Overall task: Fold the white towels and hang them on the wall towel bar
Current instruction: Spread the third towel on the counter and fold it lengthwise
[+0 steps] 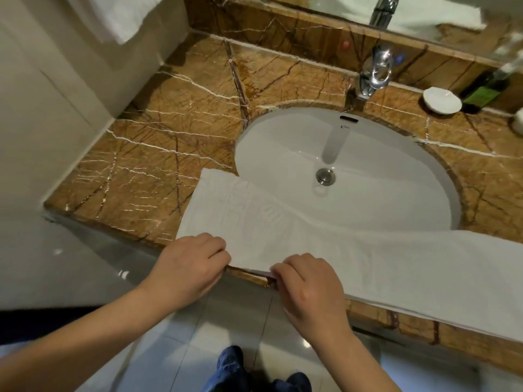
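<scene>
Head view: both our hands pinch the white towel (283,236).
Left hand (189,264) and right hand (308,287), fingers curled, hold its near edge at the counter (141,165) front; it overlaps the sink (368,199); another towel (121,15) hangs beyond.

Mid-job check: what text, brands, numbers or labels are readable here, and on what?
Nothing legible.
On the sink, a small dark mark below the overflow slot: too small to read.
On the green bottle, the label: blurred.
On the white towel, a woven pattern: no letters clear.
</scene>
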Tool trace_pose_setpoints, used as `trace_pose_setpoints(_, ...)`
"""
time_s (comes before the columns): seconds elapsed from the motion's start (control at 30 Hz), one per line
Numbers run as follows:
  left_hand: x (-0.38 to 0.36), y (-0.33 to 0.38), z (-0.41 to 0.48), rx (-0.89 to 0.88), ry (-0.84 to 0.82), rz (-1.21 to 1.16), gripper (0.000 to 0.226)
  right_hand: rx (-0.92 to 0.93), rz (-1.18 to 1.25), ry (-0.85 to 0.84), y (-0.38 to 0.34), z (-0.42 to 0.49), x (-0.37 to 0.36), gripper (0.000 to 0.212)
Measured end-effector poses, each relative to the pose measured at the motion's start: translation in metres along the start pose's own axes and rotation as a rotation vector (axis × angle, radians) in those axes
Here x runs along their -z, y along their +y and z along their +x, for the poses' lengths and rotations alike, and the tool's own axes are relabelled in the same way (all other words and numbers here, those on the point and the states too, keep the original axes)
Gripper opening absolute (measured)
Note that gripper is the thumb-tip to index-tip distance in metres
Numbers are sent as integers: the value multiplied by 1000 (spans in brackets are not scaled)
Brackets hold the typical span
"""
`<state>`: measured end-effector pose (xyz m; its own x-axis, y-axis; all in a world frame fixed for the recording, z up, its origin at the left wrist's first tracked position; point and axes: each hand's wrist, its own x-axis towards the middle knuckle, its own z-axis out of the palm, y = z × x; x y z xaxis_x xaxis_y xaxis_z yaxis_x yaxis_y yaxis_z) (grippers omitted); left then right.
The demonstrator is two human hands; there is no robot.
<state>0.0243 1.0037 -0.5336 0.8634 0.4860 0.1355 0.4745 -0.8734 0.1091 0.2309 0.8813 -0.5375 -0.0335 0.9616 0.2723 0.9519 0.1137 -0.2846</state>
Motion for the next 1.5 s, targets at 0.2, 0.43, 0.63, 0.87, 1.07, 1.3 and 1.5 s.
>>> trace_pose_setpoints(0.2, 6, -2, -1, 98, -18, -148, 21, -62, 36, -26, -5, -8, -4, 9)
trace_pose_setpoints(0.43, 19, -22, 20, 910, 115, -616, 57, -229, 118, -153, -29, 22, -7, 7)
trace_pose_setpoints(0.63, 39, -42, 51, 1230, -90, -1228, 30, -426, 312, -211, -49, 60, -10, 23)
trace_pose_setpoints(0.87, 44, -27, 65, 1037, -86, -1211, 29, -376, 266, -343, -65, 90, -15, 56)
trace_pose_setpoints(1.07, 55, -36, 62, 1069, -124, -1300, 4, -274, 158, -301, -71, 85, -26, 63)
trace_pose_setpoints(1.3, 54, -39, 67, 1103, -104, -1367, 17, -249, 74, -262, -69, 81, -35, 65)
trace_pose_setpoints(1.5, 32, -51, 64, 971, -123, -909, 26, -272, 24, -247, -74, 88, -42, 67)
